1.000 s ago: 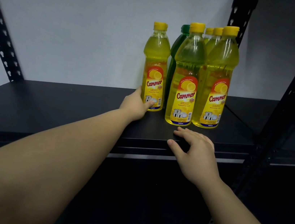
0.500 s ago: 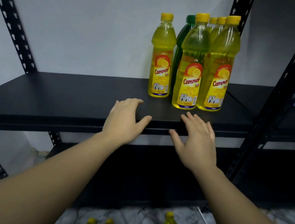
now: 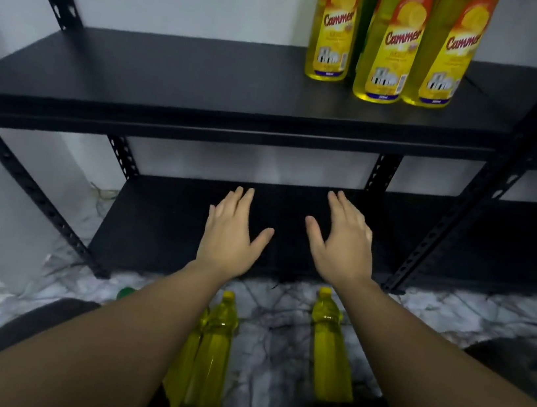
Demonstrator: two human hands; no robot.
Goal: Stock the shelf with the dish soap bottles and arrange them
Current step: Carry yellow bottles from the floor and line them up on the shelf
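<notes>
A cluster of yellow plastic dish soap bottles with red-and-yellow labels [image 3: 386,44] already stands upright on the right part of the black metal shelf [image 3: 191,78], with a dark green bottle [image 3: 366,27] partly hidden among them at the far side. The left stretch of that shelf is bare. On the marbled floor [image 3: 277,325], nearer the person, more yellow bottles [image 3: 214,344] lie unstocked. The left hand [image 3: 229,236] and right hand [image 3: 344,245] hover with fingers spread, holding nothing. Stocking looks partly done; the floor bottles remain to be shelved.
</notes>
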